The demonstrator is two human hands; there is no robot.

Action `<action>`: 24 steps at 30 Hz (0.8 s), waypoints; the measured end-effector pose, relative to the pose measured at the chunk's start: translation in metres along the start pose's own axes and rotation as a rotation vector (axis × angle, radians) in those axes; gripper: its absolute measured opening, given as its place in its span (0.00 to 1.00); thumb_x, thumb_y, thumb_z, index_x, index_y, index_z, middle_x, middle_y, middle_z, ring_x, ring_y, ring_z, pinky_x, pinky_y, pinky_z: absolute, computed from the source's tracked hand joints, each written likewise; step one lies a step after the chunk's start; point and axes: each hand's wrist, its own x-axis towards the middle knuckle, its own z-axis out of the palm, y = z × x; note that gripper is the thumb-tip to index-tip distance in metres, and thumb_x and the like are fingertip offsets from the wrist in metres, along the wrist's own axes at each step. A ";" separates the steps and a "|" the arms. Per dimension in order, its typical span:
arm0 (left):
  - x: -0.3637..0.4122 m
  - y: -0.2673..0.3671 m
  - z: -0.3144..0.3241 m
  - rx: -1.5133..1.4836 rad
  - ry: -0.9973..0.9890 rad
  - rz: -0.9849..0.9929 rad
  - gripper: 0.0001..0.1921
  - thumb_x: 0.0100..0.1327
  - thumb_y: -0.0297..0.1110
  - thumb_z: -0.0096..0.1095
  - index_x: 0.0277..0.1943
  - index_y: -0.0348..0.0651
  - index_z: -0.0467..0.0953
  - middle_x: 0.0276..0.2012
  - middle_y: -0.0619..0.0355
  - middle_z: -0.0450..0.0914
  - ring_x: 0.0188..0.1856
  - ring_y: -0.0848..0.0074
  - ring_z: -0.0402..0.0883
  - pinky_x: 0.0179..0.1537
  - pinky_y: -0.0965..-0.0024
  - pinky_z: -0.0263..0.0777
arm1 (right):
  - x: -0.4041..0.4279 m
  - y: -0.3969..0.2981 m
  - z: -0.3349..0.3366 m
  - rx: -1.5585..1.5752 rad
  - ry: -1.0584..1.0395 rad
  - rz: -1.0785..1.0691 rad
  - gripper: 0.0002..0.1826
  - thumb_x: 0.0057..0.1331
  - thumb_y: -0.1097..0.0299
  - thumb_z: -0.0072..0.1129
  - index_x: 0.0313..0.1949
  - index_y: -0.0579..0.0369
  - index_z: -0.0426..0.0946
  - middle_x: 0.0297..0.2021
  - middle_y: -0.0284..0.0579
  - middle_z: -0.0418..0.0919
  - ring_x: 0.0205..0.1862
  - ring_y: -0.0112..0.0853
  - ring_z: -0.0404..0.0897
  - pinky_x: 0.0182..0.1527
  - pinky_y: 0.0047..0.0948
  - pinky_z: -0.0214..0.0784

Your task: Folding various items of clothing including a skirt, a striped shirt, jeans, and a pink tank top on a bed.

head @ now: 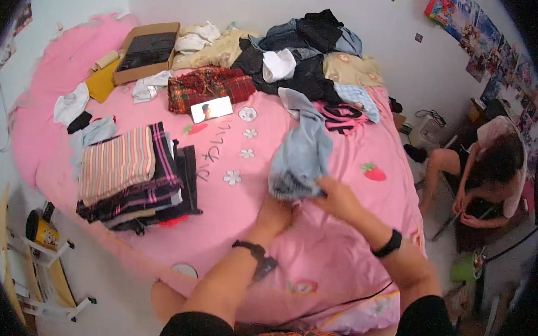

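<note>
A light blue denim garment (pixel 303 144) lies stretched across the pink bedsheet (pixel 219 225) before me. My left hand (pixel 275 214) is at its near end, the fingers hidden under or inside the cloth. With my right hand (pixel 336 197) I grip the near right edge of the same garment between thumb and fingers. Its far end reaches a pink and black garment (pixel 341 117). To the left stands a stack of folded clothes, topped by a striped folded cloth (pixel 117 165). A lit phone (pixel 211 110) leans against a red plaid garment (pixel 209 88).
A heap of dark clothes (pixel 294 54) and a cardboard box (pixel 146 52) lie along the bed's far side. At the right a person (pixel 495 168) sits low beside the bed. A white and wooden rack (pixel 41 265) stands at the lower left.
</note>
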 end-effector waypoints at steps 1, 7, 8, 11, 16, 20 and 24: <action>-0.009 0.006 -0.005 -0.259 -0.040 -0.079 0.22 0.66 0.42 0.49 0.59 0.40 0.68 0.58 0.48 0.72 0.59 0.57 0.69 0.65 0.58 0.58 | -0.034 -0.023 0.004 0.001 -0.016 0.009 0.20 0.55 0.62 0.64 0.45 0.56 0.74 0.38 0.53 0.77 0.40 0.50 0.78 0.40 0.44 0.71; -0.081 0.040 -0.030 -1.890 -0.304 -0.679 0.22 0.71 0.42 0.43 0.62 0.42 0.66 0.59 0.50 0.71 0.60 0.60 0.70 0.64 0.63 0.61 | -0.152 -0.108 -0.011 0.049 -0.012 0.077 0.20 0.54 0.65 0.63 0.46 0.53 0.72 0.37 0.49 0.76 0.37 0.47 0.79 0.36 0.43 0.72; -0.085 0.039 -0.034 -1.648 -0.413 -0.575 0.24 0.71 0.46 0.40 0.64 0.42 0.64 0.60 0.51 0.70 0.61 0.62 0.69 0.64 0.61 0.62 | -0.163 -0.117 -0.013 0.033 0.021 0.073 0.19 0.54 0.64 0.63 0.45 0.53 0.73 0.36 0.49 0.76 0.36 0.46 0.79 0.35 0.43 0.72; -0.105 0.041 -0.051 -1.899 -0.260 -0.882 0.31 0.69 0.58 0.40 0.64 0.42 0.64 0.62 0.53 0.69 0.62 0.63 0.69 0.65 0.57 0.61 | -0.168 -0.132 -0.013 -0.069 0.030 0.058 0.18 0.56 0.64 0.63 0.45 0.55 0.73 0.34 0.46 0.77 0.35 0.45 0.79 0.34 0.38 0.72; -0.163 0.027 -0.119 -1.987 -0.368 -0.903 0.30 0.64 0.53 0.56 0.62 0.41 0.67 0.57 0.52 0.74 0.57 0.66 0.74 0.60 0.58 0.68 | -0.155 -0.184 0.024 0.015 -0.259 -0.242 0.19 0.58 0.59 0.60 0.46 0.56 0.73 0.35 0.49 0.78 0.36 0.45 0.80 0.35 0.42 0.73; -0.163 0.008 -0.137 -1.348 -0.532 -0.879 0.24 0.61 0.39 0.63 0.59 0.41 0.70 0.51 0.56 0.78 0.53 0.70 0.77 0.56 0.63 0.70 | -0.145 -0.190 0.035 0.555 -0.406 -0.445 0.21 0.61 0.58 0.59 0.49 0.59 0.73 0.41 0.55 0.78 0.40 0.50 0.80 0.42 0.45 0.72; -0.170 -0.006 -0.134 -1.008 -0.460 -0.621 0.30 0.60 0.31 0.62 0.64 0.37 0.61 0.56 0.52 0.72 0.56 0.70 0.73 0.58 0.65 0.66 | -0.064 -0.084 0.028 0.054 0.210 -0.043 0.24 0.61 0.62 0.60 0.54 0.59 0.71 0.50 0.56 0.75 0.53 0.51 0.72 0.56 0.40 0.66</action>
